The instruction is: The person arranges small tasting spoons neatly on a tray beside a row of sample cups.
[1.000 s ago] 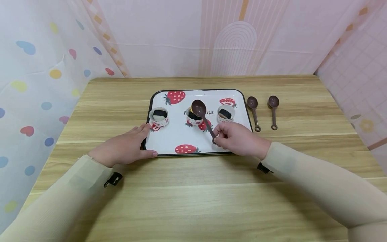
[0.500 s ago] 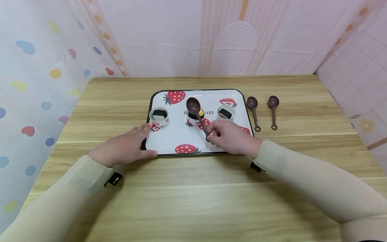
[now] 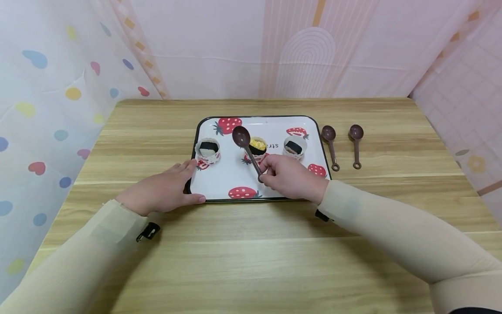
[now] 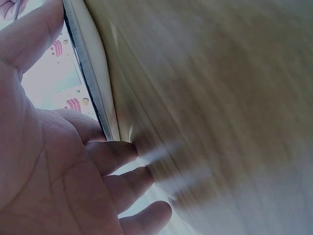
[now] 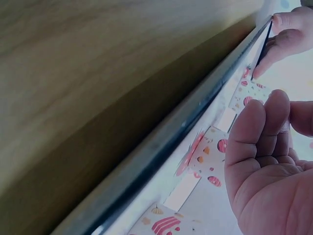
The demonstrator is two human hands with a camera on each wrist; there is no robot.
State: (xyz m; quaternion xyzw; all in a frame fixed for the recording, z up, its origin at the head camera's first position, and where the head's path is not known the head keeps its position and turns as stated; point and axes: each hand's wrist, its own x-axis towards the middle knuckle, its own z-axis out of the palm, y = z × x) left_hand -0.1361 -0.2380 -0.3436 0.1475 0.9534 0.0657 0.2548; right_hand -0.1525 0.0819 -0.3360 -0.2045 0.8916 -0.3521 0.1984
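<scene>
My right hand (image 3: 293,175) pinches the handle end of a dark brown measuring spoon (image 3: 241,137), its round bowl raised over the tray, just left of the middle paper cup (image 3: 260,157). Yellow bits on a dark layer show in that cup. At the left front corner of the white strawberry-print tray (image 3: 217,181) lies my left hand (image 3: 164,190), thumb on the front rim, fingers along the left side. The left wrist view shows this left hand (image 4: 54,166) with fingers extended beside the tray edge. Curled fingers of the right hand (image 5: 274,181) hide the spoon in the right wrist view.
Two more paper cups stand on the tray, a left cup (image 3: 211,159) and a right cup (image 3: 289,154), each with a dark strip over paler filling. Right of the tray, two brown spoons lie on the wooden table, a nearer one (image 3: 332,152) and a farther one (image 3: 356,148).
My right hand has moved left with the spoon, its bowl passing from over the middle cup to the cup's left, uncovering the yellow bits. The left hand stays at the tray corner.
</scene>
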